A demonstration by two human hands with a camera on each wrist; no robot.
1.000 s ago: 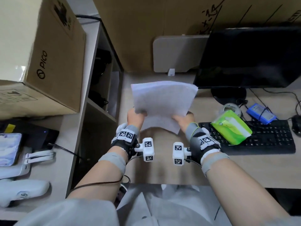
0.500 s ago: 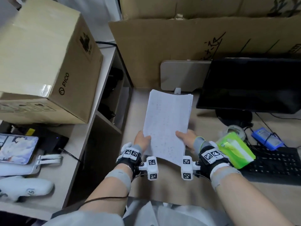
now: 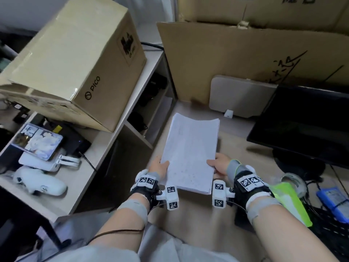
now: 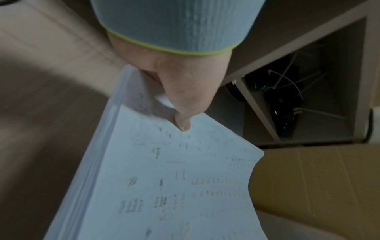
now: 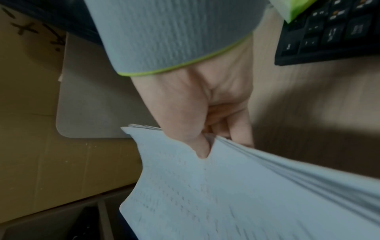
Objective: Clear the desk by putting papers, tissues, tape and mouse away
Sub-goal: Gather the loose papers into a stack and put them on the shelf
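A thick stack of white printed papers [image 3: 190, 152] hangs above the desk [image 3: 232, 129], long side pointing away from me. My left hand [image 3: 160, 166] pinches its near left edge, thumb on top [image 4: 183, 123]. On the near right edge my right hand [image 3: 217, 165] grips the same stack [image 5: 236, 194], thumb above and fingers below. A green tissue pack [image 3: 289, 201] lies on the keyboard [image 3: 332, 233] behind my right wrist. The roll of clear tape [image 3: 294, 181] sits just beyond it. The mouse is out of view.
A shelf unit [image 3: 132, 103] with open compartments stands left of the desk, a PICO carton [image 3: 75, 59] on top. A black monitor [image 3: 306, 121], a beige board [image 3: 239, 97] and cardboard sheets [image 3: 245, 57] close the back. A blue device [image 3: 334, 201] lies far right.
The stack went from held wide and upright to lying lengthwise, pointing away from me, and lower. Both hands kept their hold. My head has turned left, showing more shelf.
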